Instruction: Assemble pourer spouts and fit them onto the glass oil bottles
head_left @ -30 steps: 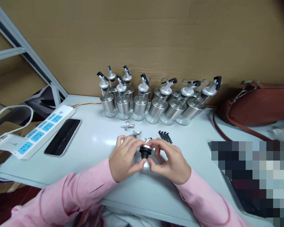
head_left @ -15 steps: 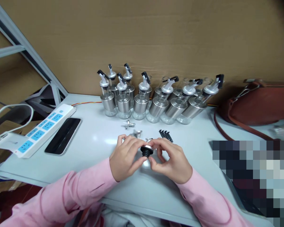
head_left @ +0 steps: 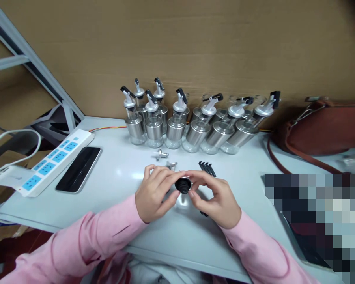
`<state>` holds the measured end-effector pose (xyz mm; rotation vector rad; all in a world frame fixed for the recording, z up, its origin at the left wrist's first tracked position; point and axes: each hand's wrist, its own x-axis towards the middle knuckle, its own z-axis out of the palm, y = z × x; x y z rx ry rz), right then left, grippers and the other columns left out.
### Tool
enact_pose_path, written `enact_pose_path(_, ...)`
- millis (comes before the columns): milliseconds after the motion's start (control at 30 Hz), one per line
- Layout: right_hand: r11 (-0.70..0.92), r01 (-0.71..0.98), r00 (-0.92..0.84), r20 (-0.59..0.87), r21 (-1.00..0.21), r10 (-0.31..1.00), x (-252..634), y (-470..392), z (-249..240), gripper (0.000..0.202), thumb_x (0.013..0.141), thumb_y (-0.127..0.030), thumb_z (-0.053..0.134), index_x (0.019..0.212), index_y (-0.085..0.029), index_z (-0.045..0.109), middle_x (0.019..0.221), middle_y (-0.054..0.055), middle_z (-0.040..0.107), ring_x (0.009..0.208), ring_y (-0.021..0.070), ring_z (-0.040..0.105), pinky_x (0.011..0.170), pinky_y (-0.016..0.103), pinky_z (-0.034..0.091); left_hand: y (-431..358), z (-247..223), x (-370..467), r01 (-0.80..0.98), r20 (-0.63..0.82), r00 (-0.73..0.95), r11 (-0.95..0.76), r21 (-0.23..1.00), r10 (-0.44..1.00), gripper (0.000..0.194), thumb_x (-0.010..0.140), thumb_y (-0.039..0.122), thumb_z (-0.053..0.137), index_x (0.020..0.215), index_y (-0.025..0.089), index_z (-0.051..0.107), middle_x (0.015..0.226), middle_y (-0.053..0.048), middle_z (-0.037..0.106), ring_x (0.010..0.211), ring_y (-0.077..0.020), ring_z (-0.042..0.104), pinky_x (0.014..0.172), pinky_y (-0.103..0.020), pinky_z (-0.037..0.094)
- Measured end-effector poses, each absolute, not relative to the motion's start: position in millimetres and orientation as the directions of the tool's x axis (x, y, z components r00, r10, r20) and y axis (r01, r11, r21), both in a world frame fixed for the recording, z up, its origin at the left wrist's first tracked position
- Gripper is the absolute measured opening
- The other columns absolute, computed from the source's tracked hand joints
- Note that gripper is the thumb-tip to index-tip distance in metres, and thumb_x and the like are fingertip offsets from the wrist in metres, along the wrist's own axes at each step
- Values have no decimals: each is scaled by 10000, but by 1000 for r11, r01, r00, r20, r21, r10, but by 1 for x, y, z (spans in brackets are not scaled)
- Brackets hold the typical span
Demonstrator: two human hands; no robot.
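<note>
Between the fingers of both hands is a bottle pourer [head_left: 183, 186], its black ribbed stopper turned toward me and its spout side hidden. My left hand [head_left: 156, 193] pinches it from the left, and my right hand [head_left: 215, 197] grips it from the right. Just beyond my left fingers lie a loose metal pourer spout [head_left: 172, 165] and, farther back, another metal spout [head_left: 161, 154]. Several small black flip caps [head_left: 207, 169] lie in a row beyond my right hand. A small black piece [head_left: 204, 213] shows below my right fingers.
Glass-and-steel oil bottles [head_left: 176, 128], several topped with pourers, line the back of the table [head_left: 121, 213] by a cardboard wall. At left lie a power strip [head_left: 57, 161] and a phone [head_left: 79, 169]. A brown bag [head_left: 328, 128] sits at the right, with a blurred-out area in front.
The pourer has tilted, so its black stopper now faces me more directly. Both hands have stayed nearly in place, and a small black piece now shows under my right hand.
</note>
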<state>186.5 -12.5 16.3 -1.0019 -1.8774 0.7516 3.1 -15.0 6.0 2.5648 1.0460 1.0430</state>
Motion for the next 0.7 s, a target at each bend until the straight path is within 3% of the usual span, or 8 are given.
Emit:
enact_pose_path(267,459,273,-342,361,-845,868,187,-13,15,275,695,-132,569,965,-180,543,669,-2,659,594,130,643,639,246,523,-16,8,5,539,555,493,-736,411,671,381,846,222,397,1221,164,429,996,-91,589,938,-230,510,825,-399,286)
enact_pose_path(467,453,253,-341,359,-855,869,185,-15,17,292,646,-88,560,916,-184,501,746,10,648,680,132,643,679,235,520,-16,10,7,595,504,435,-659,460,746,234,784,313,429,923,141,506,875,-83,589,860,-230,520,790,-410,290)
enact_pose_path(700,510,299,-398,381,-806,835,188,-15,18,206,675,-140,541,876,-184,525,731,18,633,657,133,605,637,246,511,-16,11,7,588,507,473,-686,428,721,202,743,303,422,839,149,509,778,-56,558,758,-204,499,752,-403,288)
